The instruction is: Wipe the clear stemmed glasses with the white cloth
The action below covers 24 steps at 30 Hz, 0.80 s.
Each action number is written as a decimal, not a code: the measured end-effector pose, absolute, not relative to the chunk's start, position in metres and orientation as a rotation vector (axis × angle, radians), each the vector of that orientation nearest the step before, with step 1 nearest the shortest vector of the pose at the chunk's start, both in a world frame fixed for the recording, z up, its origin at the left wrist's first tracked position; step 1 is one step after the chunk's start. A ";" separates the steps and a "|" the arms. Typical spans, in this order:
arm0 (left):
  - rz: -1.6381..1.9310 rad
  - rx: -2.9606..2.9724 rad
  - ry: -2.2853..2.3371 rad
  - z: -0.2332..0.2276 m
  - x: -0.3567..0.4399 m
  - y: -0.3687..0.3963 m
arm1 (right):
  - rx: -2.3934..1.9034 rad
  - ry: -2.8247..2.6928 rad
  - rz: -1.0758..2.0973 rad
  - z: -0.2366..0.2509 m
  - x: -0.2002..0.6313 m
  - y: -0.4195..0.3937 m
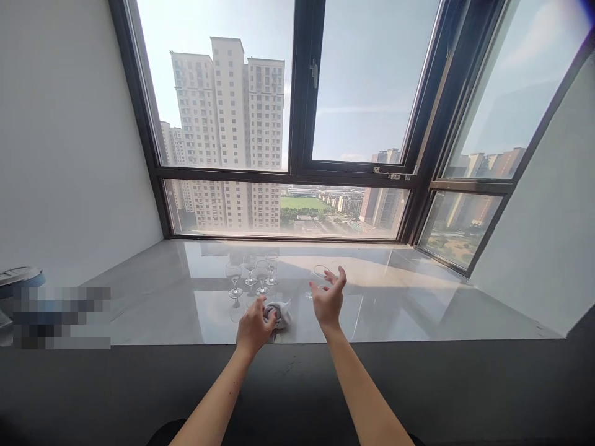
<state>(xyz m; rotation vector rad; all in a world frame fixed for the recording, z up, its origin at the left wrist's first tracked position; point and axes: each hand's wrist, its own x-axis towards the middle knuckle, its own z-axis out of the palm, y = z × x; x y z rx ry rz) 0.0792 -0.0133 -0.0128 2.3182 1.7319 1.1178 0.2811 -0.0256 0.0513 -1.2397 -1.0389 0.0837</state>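
My left hand point(253, 325) rests on a crumpled grey cloth point(280, 314) lying on the glossy marble sill point(395, 303), fingers curled into the fabric. My right hand point(329, 300) is raised just right of it, fingers wrapped around a clear stemmed glass point(320, 274) held tilted above the sill. Several more clear wine glasses point(253, 272) stand upright in a small group just behind and left of the cloth.
A big dark-framed window point(297, 124) rises behind the sill, with a handle on its middle post. White walls close both sides. A dark ledge point(465, 390) runs along the near edge. A round grey object point(18, 275) sits at far left.
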 end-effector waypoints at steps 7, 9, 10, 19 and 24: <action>1.114 2.335 1.727 -0.011 0.079 -0.013 | -1.532 -0.957 -0.157 0.015 0.362 -0.022; 1.097 2.321 1.723 -0.011 0.079 -0.012 | -1.557 -0.970 -0.209 0.009 0.373 -0.021; 1.090 2.318 1.720 -0.011 0.079 -0.012 | -1.562 -0.980 -0.221 0.007 0.378 -0.020; 1.126 2.328 1.723 -0.011 0.079 -0.013 | -1.603 -1.024 -0.141 0.005 0.397 0.000; 1.111 2.328 1.725 -0.010 0.080 -0.014 | -1.579 -1.024 -0.330 0.009 0.396 -0.007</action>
